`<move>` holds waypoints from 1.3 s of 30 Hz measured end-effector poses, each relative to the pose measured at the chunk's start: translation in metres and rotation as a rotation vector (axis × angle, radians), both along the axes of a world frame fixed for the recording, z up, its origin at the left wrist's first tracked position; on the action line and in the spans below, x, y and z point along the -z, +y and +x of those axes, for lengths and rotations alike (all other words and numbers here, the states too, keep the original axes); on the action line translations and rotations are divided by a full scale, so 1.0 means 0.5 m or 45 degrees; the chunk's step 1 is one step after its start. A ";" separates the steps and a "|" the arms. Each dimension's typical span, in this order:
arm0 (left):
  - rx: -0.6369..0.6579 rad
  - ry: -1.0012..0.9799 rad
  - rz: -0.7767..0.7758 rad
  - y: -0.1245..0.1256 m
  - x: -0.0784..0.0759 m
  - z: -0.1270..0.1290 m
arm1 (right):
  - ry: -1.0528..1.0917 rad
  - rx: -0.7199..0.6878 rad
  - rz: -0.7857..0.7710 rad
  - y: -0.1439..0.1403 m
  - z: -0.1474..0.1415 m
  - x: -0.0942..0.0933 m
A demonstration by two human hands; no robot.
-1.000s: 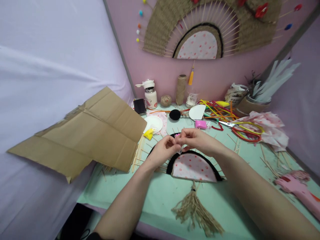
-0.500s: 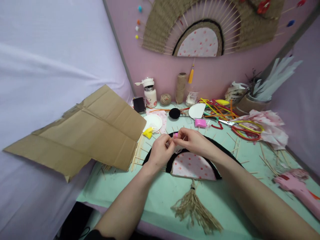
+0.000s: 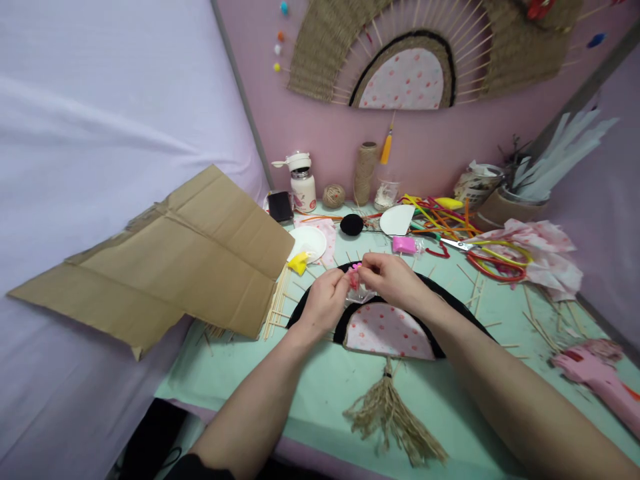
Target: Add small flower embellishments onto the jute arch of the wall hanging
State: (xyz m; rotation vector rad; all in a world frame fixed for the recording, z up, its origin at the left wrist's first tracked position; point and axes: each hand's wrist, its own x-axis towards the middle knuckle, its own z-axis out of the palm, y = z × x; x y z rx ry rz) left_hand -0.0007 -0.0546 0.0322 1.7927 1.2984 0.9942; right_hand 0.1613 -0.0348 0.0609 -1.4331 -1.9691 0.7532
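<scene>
My left hand is closed, its fingertips pinching the left side of a small clear plastic packet with reddish-pink stuff inside. On the other side, the pinched fingers of my right hand are at the packet's top, where bright pink soft material pokes out. Both hands are over a black-edged, half-round fan with thin sticks radiating from it. Its spotted pink half-circle centre lies just below my hands. A twine tassel hangs toward the table's near edge. My forearms cover parts of the fan.
Brown cardboard leans at left. A white plate, yellow packet, pink packet, black round piece, scissors and pipe cleaners lie behind. The pink glue gun is at right. A bottle stands behind.
My hands have drawn slightly apart, so more of the clear packet and the pink material shows between them. The view has shifted slightly.
</scene>
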 end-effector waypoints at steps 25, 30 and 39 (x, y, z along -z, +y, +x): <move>0.029 -0.795 -0.477 0.001 -0.015 -0.004 | 0.000 0.176 0.211 0.009 0.024 -0.018; 0.032 -1.318 -1.044 0.007 -0.032 -0.002 | 0.017 0.143 0.255 -0.006 0.020 -0.033; 0.025 -1.632 -1.050 0.014 -0.003 0.004 | 0.033 0.054 0.248 -0.019 0.013 -0.038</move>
